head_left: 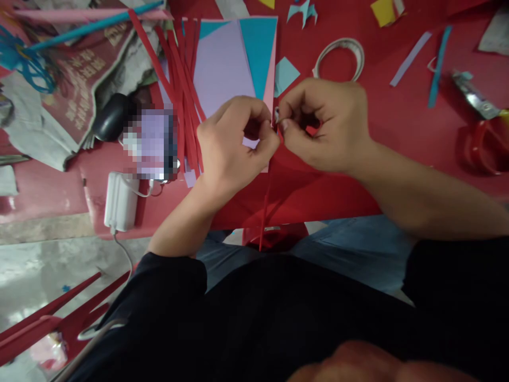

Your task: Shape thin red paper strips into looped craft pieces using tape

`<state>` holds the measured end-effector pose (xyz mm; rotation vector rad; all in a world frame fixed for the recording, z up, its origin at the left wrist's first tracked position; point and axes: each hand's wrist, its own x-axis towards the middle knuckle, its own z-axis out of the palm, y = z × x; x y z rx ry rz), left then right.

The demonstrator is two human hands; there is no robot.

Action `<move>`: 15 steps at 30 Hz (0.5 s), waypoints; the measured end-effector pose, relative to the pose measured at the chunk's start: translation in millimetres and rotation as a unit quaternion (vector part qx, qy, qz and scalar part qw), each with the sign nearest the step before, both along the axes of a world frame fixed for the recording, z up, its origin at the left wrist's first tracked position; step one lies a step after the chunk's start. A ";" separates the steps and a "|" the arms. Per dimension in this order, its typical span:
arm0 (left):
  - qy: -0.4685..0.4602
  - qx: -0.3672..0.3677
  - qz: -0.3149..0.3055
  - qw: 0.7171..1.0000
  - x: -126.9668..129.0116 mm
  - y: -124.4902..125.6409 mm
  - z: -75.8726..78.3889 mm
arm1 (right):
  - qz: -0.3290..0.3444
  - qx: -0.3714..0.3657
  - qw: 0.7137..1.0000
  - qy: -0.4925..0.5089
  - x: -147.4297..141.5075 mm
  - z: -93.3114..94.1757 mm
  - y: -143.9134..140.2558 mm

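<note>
Red paper covers the desk (397, 132), its near edge just past both hands, where left hand (234, 143) and right hand (324, 124) pinch a thin red paper strip (265, 207) hanging straight down over the edge, with cuttings crowding both sides.

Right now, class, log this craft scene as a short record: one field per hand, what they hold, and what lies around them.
left hand: pinched on the red strip
right hand: pinched on the strip's top end
red strip: thin, hangs down from the fingers toward the lap
behind hands: lilac paper, blue paper, loose red strips
right side: tape roll
left side: white charger, newspaper
surface: red sheet
</note>
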<state>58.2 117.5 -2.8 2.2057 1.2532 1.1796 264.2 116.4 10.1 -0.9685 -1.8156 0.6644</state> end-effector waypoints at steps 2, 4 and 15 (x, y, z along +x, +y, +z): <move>-0.005 0.004 -0.017 1.000 -1.1 0.8 1.4 | 0.000 -0.012 1.000 0.014 -0.9 -0.1 -0.1; -0.011 0.011 -0.036 0.999 -2.5 1.8 3.2 | 0.000 -0.026 0.999 0.021 -1.2 -0.5 0.4; 0.022 0.030 -0.090 0.995 -19.0 28.6 -7.5 | 0.017 0.013 1.000 0.002 6.2 8.2 4.7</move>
